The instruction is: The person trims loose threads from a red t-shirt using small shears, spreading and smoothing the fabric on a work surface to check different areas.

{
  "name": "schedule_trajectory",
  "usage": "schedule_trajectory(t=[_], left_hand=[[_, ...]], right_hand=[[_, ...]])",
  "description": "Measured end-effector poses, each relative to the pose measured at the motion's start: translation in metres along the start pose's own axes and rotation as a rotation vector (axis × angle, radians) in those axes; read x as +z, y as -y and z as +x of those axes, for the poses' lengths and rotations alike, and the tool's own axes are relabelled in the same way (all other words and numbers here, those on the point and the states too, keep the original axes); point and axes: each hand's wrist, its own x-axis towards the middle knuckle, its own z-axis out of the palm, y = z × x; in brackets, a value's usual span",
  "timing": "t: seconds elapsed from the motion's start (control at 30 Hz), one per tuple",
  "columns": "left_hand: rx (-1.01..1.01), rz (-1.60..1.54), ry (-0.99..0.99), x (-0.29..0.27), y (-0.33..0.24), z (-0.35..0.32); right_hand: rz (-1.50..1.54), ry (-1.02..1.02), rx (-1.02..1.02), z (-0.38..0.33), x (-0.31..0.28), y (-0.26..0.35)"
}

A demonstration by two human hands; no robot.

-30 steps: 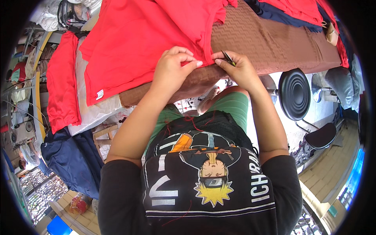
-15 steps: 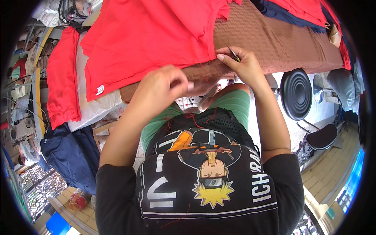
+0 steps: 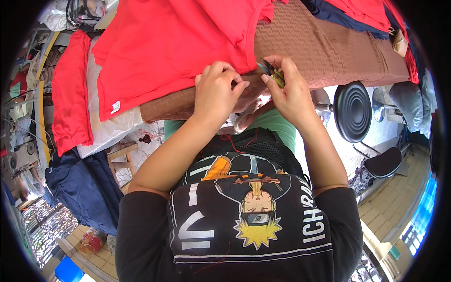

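Observation:
A red garment [image 3: 174,47] lies spread over the brown-covered table [image 3: 324,51], its near edge close to both hands. My right hand [image 3: 293,89] is closed round small thread snips [image 3: 273,76] with yellow-green handles and dark blades. The blades point up and left to the garment's corner. My left hand [image 3: 218,89] is at the garment's near edge, with curled fingers and the thumb drawn in. Whatever those fingers pinch, if anything, is too small or hidden to make out. A small white label [image 3: 115,107] shows at the garment's left corner.
Another red garment [image 3: 70,94] hangs at the left, above dark blue cloth [image 3: 84,188]. Red and navy clothes [image 3: 347,19] are piled at the far right of the table. A round black stool [image 3: 352,112] stands on the right, beside a second black seat [image 3: 384,163].
My left hand has moved up and right to the garment's edge, nearer my right hand. The snips have turned in my right hand, so their handles now show more. The view has shifted slightly.

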Motion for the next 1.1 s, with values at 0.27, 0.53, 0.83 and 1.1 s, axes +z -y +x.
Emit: schedule_trajectory(t=[0.27, 0.53, 0.83, 1.1], left_hand=[[-0.429, -0.545, 0.241, -0.027, 0.008, -0.007], [-0.339, -0.483, 0.177, -0.033, 0.003, -0.008], [-0.244, -0.410, 0.148, -0.030, 0.008, -0.009], [0.073, -0.438, 0.168, -0.040, 0.024, 0.024]], right_hand=[[-0.022, 0.070, -0.147, -0.003, 0.009, 0.001], [-0.111, 0.037, -0.239, 0.001, 0.017, 0.000], [-0.113, 0.019, -0.253, 0.004, 0.021, 0.003], [-0.012, 0.000, -0.244, 0.029, 0.003, 0.008]])
